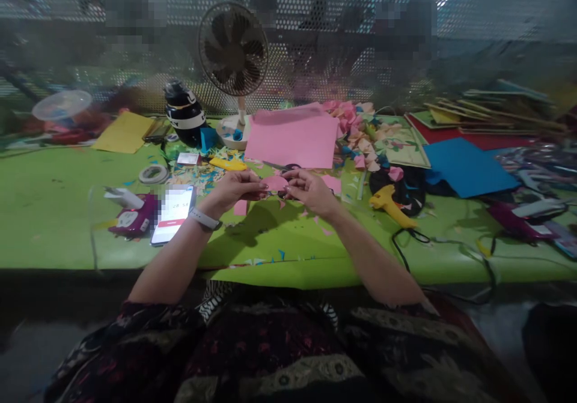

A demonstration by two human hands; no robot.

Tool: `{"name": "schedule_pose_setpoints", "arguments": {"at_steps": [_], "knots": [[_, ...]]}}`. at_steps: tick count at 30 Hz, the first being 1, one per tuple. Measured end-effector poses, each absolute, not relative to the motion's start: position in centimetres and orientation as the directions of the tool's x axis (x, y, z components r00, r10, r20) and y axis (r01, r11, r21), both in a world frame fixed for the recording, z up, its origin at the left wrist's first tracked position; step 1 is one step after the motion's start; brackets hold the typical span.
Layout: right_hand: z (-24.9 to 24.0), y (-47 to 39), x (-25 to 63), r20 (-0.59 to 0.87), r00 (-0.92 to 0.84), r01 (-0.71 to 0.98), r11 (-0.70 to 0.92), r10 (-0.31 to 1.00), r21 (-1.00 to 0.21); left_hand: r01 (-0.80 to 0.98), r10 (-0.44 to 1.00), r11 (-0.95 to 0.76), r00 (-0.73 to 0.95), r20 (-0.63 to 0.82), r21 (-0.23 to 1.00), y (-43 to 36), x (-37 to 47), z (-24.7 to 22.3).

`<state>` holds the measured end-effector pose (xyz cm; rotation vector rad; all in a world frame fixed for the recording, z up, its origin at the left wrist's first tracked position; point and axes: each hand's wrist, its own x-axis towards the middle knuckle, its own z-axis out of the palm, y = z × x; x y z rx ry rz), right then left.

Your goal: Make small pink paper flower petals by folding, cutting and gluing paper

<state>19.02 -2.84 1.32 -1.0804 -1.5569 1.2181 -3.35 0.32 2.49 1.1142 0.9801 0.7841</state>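
A small rounded piece of pink paper [275,183] is held up between my two hands over the green tabletop. My left hand [237,188] pinches its left edge, and my right hand [311,190] pinches its right edge. Just behind my fingers lie dark-handled scissors [288,166], partly hidden. Beyond them is a large pink paper sheet [293,139]. Small pink scraps lie beneath and beside my hands, one a rectangular pink piece [240,207] under my left hand.
A lit phone [174,214], a tape roll [153,174] and a yellow cutter [228,163] lie to the left. At right are a yellow glue gun [393,206] with a trailing cable and blue paper [469,166]. A fan [233,48] and black bottle [186,118] stand behind.
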Motion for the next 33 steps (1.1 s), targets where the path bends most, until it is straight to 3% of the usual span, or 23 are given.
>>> {"name": "schedule_pose_setpoints", "arguments": {"at_steps": [9,14,19,22,27,33], "knots": [[1.5,-1.5,20.5,0.182,-0.081,0.079,0.189,0.980,-0.979,0.085,0.924,0.280,0.246,-0.293,0.956,2.5,-5.5,0.4],[1.3,-1.2,20.6,0.182,-0.080,0.102,0.190,0.980,-0.976,0.035,0.911,0.342,0.232,-0.340,0.939,3.9,-4.0,-0.4],[1.3,-1.3,20.6,0.193,-0.084,0.108,0.201,0.978,-0.974,0.037,0.936,0.274,0.219,-0.276,0.961,4.5,-1.7,-1.7],[1.4,-1.4,20.6,0.200,-0.096,0.124,0.211,0.975,-0.970,0.056,0.927,0.233,0.289,-0.240,0.971,4.3,-0.9,-2.4],[1.0,-1.3,20.5,0.242,-0.097,0.145,0.254,0.965,-0.956,0.035,0.838,0.329,0.451,-0.308,0.944,3.9,-0.3,-2.9],[-0.1,-0.4,20.8,0.293,-0.011,0.223,0.288,0.956,-0.931,0.023,0.809,0.382,0.474,-0.347,0.924,3.8,0.2,-2.5]]}}
